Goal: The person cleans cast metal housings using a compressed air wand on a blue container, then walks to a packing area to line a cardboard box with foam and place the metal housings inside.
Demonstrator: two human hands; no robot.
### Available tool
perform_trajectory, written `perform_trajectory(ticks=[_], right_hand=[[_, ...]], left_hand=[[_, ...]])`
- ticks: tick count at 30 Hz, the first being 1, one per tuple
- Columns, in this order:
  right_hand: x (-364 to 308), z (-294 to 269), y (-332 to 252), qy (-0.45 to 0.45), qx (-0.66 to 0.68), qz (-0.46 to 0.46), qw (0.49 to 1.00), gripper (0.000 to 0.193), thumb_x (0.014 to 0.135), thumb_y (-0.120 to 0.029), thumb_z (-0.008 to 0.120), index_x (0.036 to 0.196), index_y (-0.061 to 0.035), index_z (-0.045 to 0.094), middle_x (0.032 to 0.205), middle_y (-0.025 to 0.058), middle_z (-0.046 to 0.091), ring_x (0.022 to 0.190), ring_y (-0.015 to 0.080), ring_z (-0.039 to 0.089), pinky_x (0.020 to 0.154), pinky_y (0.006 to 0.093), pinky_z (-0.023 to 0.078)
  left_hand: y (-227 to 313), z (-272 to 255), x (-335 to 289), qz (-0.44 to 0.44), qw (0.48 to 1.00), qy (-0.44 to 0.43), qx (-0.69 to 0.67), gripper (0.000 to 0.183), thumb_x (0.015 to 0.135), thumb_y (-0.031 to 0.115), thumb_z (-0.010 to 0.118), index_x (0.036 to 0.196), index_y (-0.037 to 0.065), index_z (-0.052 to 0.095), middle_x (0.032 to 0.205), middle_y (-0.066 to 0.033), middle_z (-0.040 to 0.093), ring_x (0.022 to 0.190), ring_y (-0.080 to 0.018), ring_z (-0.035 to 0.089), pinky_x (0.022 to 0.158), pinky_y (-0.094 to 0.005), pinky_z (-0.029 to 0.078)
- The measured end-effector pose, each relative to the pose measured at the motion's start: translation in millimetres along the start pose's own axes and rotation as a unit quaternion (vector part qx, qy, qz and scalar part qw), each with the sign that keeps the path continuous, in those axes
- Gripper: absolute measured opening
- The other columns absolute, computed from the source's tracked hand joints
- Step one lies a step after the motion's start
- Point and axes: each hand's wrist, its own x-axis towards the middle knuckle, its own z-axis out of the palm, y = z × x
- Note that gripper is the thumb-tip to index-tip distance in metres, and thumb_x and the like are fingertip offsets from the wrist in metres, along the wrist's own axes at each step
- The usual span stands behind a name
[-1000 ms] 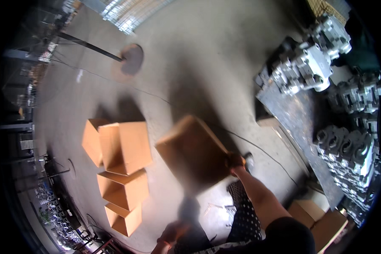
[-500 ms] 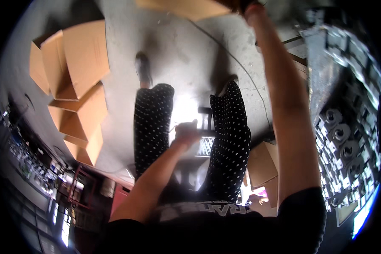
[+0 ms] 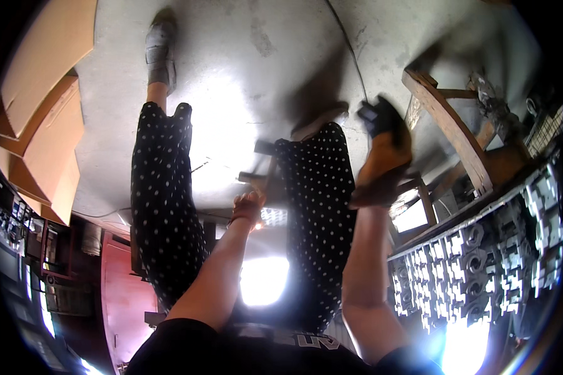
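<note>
My left hand is between my knees with its fingers curled in. Just beyond it are short dark bars and a brownish upright piece, perhaps part of a small stool or frame. Whether the fingers grip it cannot be made out. My right hand, in an orange and black glove with a dark cuff, hangs over the floor right of my right knee. It is smeared by motion, and a dark shape at the fingertips cannot be told apart from the glove.
Open cardboard boxes stand along the left. A wooden frame leans on the right, above a rack of many grey metal parts. A dark cable crosses the concrete floor. A red panel is at lower left.
My right hand has come down from the top edge to beside my right knee, away from the cardboard there. My left hand moved slightly left. The view has shifted, bringing in the wooden frame.
</note>
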Motion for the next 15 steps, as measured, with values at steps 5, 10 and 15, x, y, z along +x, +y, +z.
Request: perform_trajectory(ticks=[5,10,15], right_hand=[[-30,32,39,-0.163,0.043,0.023,0.985,0.03,0.087,-0.005,0.058,0.115,0.0049,0.056,0.104,0.0122,0.062,0.096,0.0195,0.06,0.086,0.0304,0.048],[-8,39,28,-0.149,-0.015,-0.022,0.989,0.025,0.086,-0.005,0.059,0.11,0.0018,0.061,0.098,0.0082,0.064,0.086,0.0146,0.061,0.077,0.0253,0.049],[44,18,49,-0.16,0.227,0.071,0.958,0.036,0.083,-0.016,0.064,0.111,0.0041,0.057,0.098,0.0091,0.062,0.077,0.0139,0.06,0.069,0.0263,0.05]], left_hand=[[-27,31,22,-0.023,0.989,-0.031,-0.142,0.041,0.081,0.031,0.064,0.119,0.021,0.055,0.111,-0.0055,0.064,0.103,-0.029,0.062,0.082,-0.0425,0.049],[-47,-4,35,-0.09,0.993,-0.07,0.02,0.035,0.079,0.03,0.065,0.112,0.019,0.064,0.111,-0.0076,0.065,0.101,-0.0281,0.062,0.074,-0.0451,0.051],[-81,-97,-22,-0.138,0.987,0.03,0.075,0.031,0.083,0.026,0.057,0.103,0.004,0.066,0.099,-0.0157,0.066,0.092,-0.0293,0.063,0.062,-0.0487,0.046]])
